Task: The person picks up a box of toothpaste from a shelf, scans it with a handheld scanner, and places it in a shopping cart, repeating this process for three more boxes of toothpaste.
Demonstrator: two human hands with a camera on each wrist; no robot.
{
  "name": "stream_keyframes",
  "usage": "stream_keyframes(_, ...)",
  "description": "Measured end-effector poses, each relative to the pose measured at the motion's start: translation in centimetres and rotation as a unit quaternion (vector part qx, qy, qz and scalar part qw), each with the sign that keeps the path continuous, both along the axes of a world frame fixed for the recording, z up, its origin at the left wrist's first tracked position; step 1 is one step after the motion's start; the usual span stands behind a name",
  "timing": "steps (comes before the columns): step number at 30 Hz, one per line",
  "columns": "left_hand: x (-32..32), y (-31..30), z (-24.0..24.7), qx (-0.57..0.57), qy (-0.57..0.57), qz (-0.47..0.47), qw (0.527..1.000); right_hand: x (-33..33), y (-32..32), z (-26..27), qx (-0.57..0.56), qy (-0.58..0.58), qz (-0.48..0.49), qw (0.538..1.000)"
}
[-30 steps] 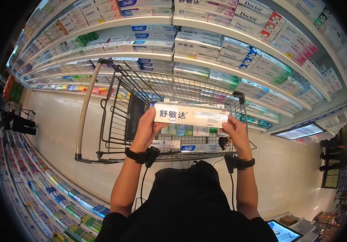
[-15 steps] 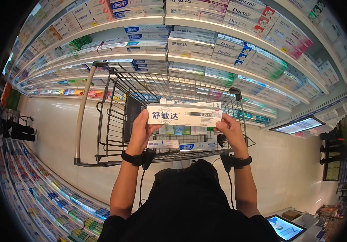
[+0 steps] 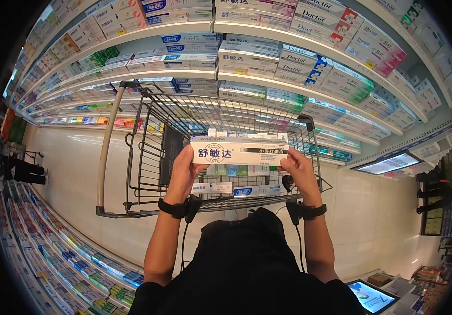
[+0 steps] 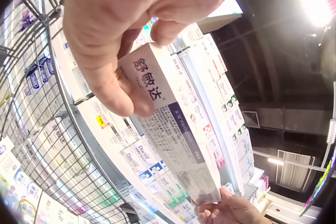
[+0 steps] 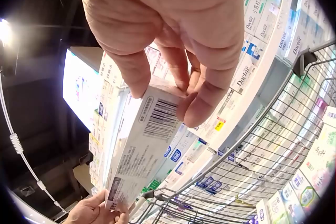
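Note:
A long white toothpaste box (image 3: 247,151) with dark blue lettering is held level over the shopping cart, its printed front facing up toward the head camera. My left hand (image 3: 185,170) grips its left end, and my right hand (image 3: 300,170) pinches the right end. In the left wrist view, the thumb and fingers of the left hand (image 4: 142,29) clasp one end of the box (image 4: 173,124). The right wrist view shows the right hand (image 5: 173,40) pinching the end beside a barcode on the box (image 5: 144,140).
Beneath the box is a wire shopping cart (image 3: 150,152) with several cartons inside, among them a Skon box (image 3: 256,191). Shelves of toothpaste boxes (image 3: 249,56) rise behind it. Another low shelf (image 3: 79,262) runs along the lower left. A lit screen (image 3: 388,161) stands at right.
The box and both hands have shifted slightly left in the head view. Its front has tilted so the glare is gone and the print reads clearly. Both hands keep their hold.

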State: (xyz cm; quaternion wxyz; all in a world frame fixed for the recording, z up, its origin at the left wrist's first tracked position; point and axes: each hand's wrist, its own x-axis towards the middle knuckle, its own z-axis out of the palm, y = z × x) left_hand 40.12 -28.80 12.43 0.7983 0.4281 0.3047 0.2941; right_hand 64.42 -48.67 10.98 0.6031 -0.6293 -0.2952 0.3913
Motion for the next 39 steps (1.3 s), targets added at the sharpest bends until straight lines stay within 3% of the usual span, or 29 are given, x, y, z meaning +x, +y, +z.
stream_keyframes(14,-1.1,0.9,-1.0,-0.039,0.028,-0.08,0.996,0.3,-0.4,0.2,-0.023,0.045,0.018,0.999)
stream_keyframes(21,-1.1,0.8,0.6,-0.084,0.013,-0.088,0.993,0.5,-0.5,-0.5,-0.017,0.08,0.005,0.997)
stream_keyframes(26,-1.2,0.9,0.0,-0.104,-0.006,-0.074,0.992,0.4,-0.3,-0.1,0.03,0.162,0.006,0.986)
stream_keyframes(30,-1.7,1.1,-2.1,-0.056,0.01,-0.105,0.993,0.7,-0.3,-2.0,0.091,0.205,-0.012,0.975)
stream_keyframes(33,-1.4,0.8,-2.7,-0.043,0.028,-0.089,0.995,1.1,-0.4,-2.7,0.006,0.129,-0.029,0.991)
stream_keyframes(39,-1.1,-0.2,-1.3,-0.027,-0.037,-0.056,0.997,-1.0,0.7,-0.9,0.102,0.14,-0.108,0.979)
